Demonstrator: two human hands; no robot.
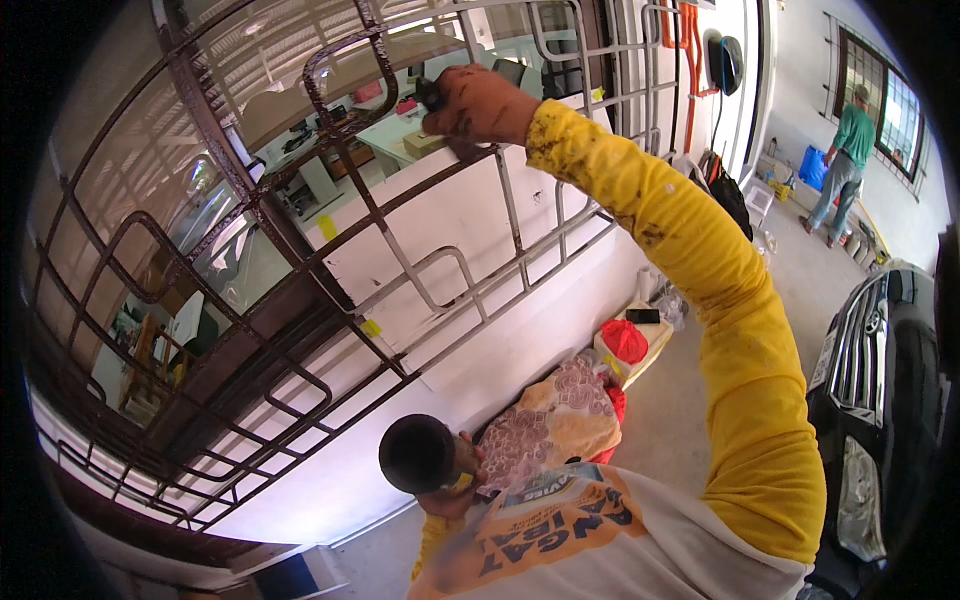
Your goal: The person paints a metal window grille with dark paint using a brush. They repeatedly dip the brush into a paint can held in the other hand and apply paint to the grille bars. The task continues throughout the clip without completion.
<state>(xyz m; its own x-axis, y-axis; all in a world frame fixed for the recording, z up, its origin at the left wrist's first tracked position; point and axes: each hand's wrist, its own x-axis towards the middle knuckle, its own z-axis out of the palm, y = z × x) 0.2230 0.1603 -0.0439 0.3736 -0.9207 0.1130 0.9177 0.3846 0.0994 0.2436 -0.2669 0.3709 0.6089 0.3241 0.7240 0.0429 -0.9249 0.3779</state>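
Observation:
My right hand, at the end of a stained yellow sleeve, is raised to a metal window grille. It grips a small dark tool, apparently a paintbrush, mostly hidden by the fingers and blurred. Brown paint coats the grille's left bars, while many bars on the lower right are pale grey. Low in the view, my left hand holds a round container of dark contents, likely paint. Behind the grille are window glass and a pale panel with bits of yellow tape.
Below the wall, a patterned cloth covers something. Beside it are a red bundle and a phone. A dark car stands on the right. Farther back, a person in a green top faces a barred window.

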